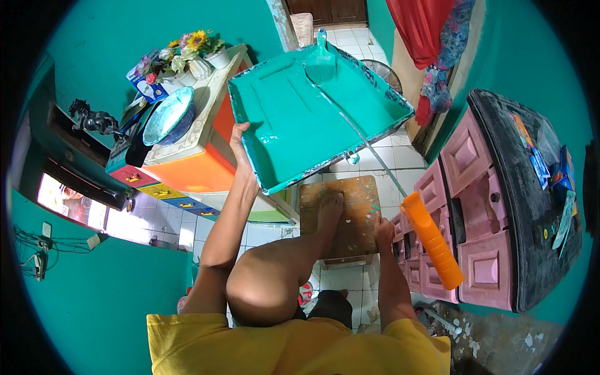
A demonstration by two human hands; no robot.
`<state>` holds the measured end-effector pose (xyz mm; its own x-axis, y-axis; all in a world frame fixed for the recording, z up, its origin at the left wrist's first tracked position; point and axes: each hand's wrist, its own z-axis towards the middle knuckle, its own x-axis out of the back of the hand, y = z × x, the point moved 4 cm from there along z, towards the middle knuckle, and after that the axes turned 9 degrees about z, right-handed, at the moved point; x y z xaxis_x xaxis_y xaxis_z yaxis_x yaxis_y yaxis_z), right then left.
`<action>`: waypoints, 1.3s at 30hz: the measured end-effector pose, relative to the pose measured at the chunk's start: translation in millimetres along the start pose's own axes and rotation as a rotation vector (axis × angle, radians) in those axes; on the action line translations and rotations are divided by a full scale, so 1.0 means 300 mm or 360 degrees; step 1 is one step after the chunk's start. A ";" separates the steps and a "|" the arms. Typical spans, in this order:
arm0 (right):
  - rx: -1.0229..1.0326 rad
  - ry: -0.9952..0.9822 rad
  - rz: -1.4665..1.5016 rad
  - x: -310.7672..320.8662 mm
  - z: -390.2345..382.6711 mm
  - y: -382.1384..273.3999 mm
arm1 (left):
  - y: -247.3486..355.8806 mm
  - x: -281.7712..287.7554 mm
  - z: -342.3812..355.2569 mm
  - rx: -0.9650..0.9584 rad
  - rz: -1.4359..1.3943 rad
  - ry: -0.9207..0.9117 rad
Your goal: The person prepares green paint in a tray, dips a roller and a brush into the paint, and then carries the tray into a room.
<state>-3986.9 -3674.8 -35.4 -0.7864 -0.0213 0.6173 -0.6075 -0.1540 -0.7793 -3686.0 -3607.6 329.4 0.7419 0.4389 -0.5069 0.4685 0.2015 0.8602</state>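
Observation:
My left hand (242,147) grips the left rim of a paint tray (281,125), thumb over the edge. The tray is held up, coated with wet teal paint. A teal-smeared paint brush (321,65) lies at its far end. Across the tray runs a thin metal rod (359,134) with an orange handle (431,240), which juts out past the near right rim; the tool's far end is hard to make out. Lower down, my right hand (383,231) is closed on the right edge of a paint-spotted wooden stool (359,206). My bare foot (331,209) rests on that stool.
At left, a cabinet (181,172) with colourful drawers bears a paint-smeared basin (169,117), flowers (187,56) and a dark horse figurine (90,117). A pink drawer unit (484,206) with a black top stands close at right. Behind the tray is a fan (382,75); a red curtain (422,28) hangs nearby.

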 end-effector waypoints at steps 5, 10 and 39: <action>-0.0302 -0.0010 -0.0035 0.040 -0.023 -0.024 | 0.004 -0.087 -0.032 -0.0063 0.0044 -0.0037; -0.0064 0.0103 0.0200 0.044 -0.024 0.005 | -0.039 -0.061 -0.017 -0.0004 0.0038 -0.0074; -0.0098 0.0591 -0.0257 -0.118 -0.011 0.339 | -0.077 -0.009 -0.096 -0.0150 0.0190 0.0084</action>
<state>-4021.2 -3686.4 -136.7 -0.6603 0.3581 0.6601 -0.7232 -0.0665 -0.6874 -3712.5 -3588.4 312.5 0.7624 0.5094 -0.3990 0.3293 0.2253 0.9169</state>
